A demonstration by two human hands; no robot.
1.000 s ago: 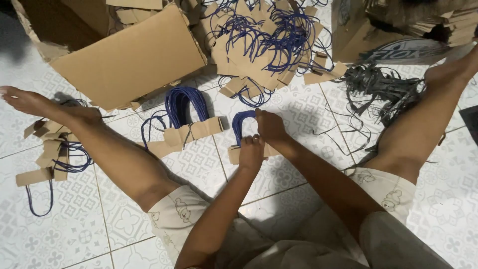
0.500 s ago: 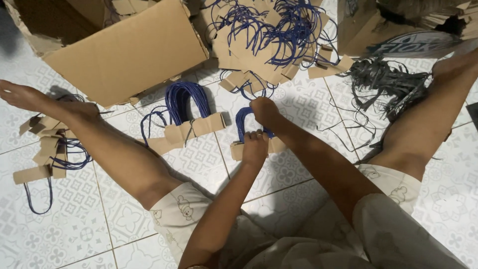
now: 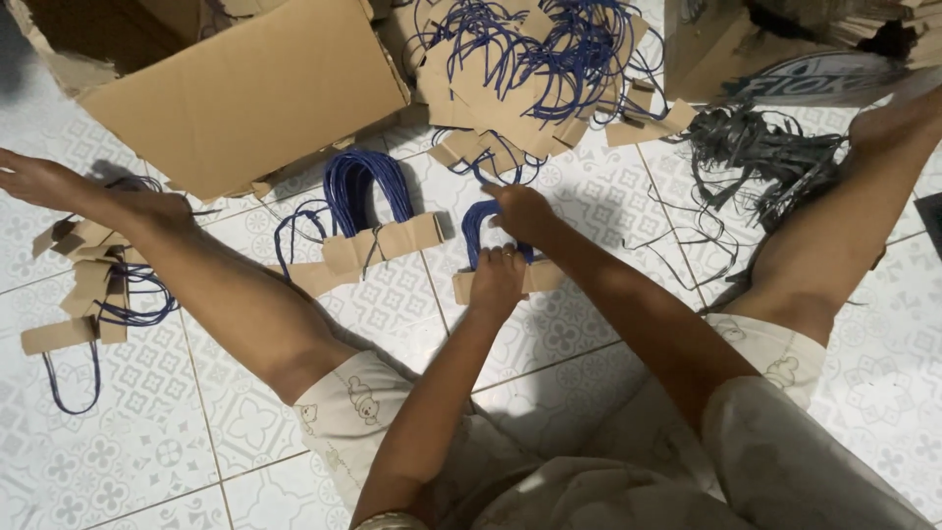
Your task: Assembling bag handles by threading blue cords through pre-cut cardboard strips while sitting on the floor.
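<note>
Handling: light and floppy by the look of it; blue cord loops soft and quick to tangle, brown card strips stiff enough to pinch yet easy to crease; no sign of anything fragile or slippery.
Hold points: best taken by the card strips at the base, stack squeezed flat; cords better steadied at the top of the arch than pulled.
Handle bundle [image 3: 496,265]: small stack of brown card strips with dark blue cord loops arching to the far side, on the white patterned floor tiles [image 3: 137,432], centre, between the spread legs.
Left hand [image 3: 497,283]: closed down on the near card strips, fingers curled over them.
Right hand [image 3: 523,213]: pinching the far top of the blue loops.
Tied bundle [image 3: 378,221]: same kind, larger, just left, lying flat.
Loose handles [image 3: 93,299]: scattered far left.
Heap of handles [image 3: 535,59]: far centre, tangled.
Cardboard box [image 3: 245,88]: far left, open.
</note>
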